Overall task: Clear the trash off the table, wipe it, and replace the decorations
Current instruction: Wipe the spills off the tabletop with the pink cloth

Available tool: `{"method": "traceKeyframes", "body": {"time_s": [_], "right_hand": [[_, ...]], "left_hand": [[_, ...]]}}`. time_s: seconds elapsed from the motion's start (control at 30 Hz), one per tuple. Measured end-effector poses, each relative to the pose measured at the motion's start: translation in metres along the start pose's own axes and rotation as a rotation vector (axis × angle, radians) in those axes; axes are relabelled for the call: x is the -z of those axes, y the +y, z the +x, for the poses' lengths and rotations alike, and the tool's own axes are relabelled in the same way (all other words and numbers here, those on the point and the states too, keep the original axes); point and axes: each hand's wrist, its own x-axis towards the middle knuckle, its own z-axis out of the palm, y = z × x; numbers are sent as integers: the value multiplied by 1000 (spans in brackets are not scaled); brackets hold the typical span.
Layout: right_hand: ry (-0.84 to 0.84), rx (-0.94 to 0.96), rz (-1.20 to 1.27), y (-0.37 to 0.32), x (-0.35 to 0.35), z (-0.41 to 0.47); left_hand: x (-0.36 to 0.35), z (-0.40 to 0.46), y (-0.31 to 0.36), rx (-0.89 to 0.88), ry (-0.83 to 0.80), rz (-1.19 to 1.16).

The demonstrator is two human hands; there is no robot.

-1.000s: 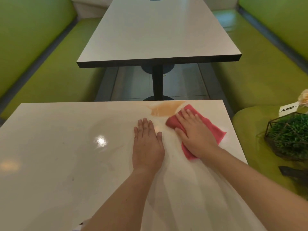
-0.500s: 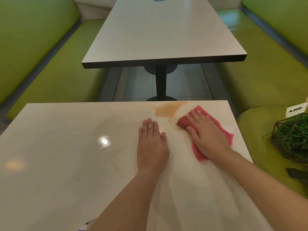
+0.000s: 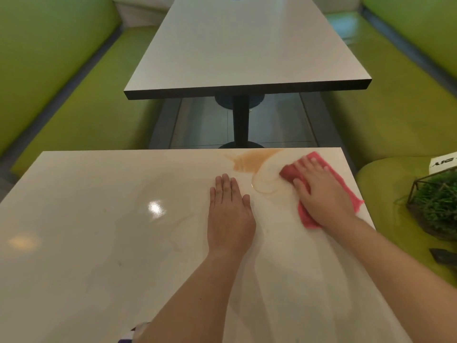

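Note:
My right hand (image 3: 321, 191) presses flat on a red cloth (image 3: 346, 186) near the far right corner of the white table (image 3: 99, 231). An orange-brown spill (image 3: 249, 160) lies along the far edge, just left of the cloth, with a wet smear curving below it. Flat on the tabletop, fingers straight, lies my left hand (image 3: 228, 211), to the left of the cloth and below the spill. A grass decoration in a wire frame (image 3: 437, 204) sits on the green seat (image 3: 385, 194) to the right, with a small white sign (image 3: 442, 162) behind it.
A second white table (image 3: 242, 53) stands straight ahead across a gap of floor. Green bench seats and backs run along both sides. A dark object (image 3: 442, 256) lies on the right seat near the decoration.
My right hand has slid the red cloth to the right and slightly away, off the spill, leaving a wet curved smear. My left hand has stayed flat on the table.

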Motion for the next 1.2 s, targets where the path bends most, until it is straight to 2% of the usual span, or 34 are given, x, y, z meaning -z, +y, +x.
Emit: {"method": "traceKeyframes", "body": {"time_s": [0.1,0.2,0.27,0.33,0.4,0.5,0.63,0.77,0.87,0.97,1.03,1.1,1.2], "right_hand": [[3,-105,-46,-17,-8,23],[-52,95,-12,-39,-12,-7],[-72,175,39,-30,-5,-32],[1,96,67,-6,-2,-25],[78,-69,37,11,-6,4],[99,-207,57,-1,-17,52],[53,-35,212,-50,-15,58],[-50,220,68,-39,-14,6],[-12,92,62,-10,-3,14],[31,-45,35,-23,-9,43],[12,-3,46,-47,-15,41],[-30,123,60,-62,-19,15],[-43,200,53,-49,-11,-20]], "left_hand": [[0,0,-1,4,-30,7],[2,-2,-2,9,-43,7],[3,-1,0,1,-43,13],[2,0,1,-4,-37,5],[2,0,1,-3,-28,-2],[-2,0,0,-2,-2,2],[-3,1,0,-1,6,-3],[-1,0,1,0,2,-5],[0,1,1,2,-7,-16],[0,1,0,4,-2,-28],[0,1,-1,7,-14,-36],[2,0,-2,14,-15,-47],[12,2,-4,24,-51,-86]]}}
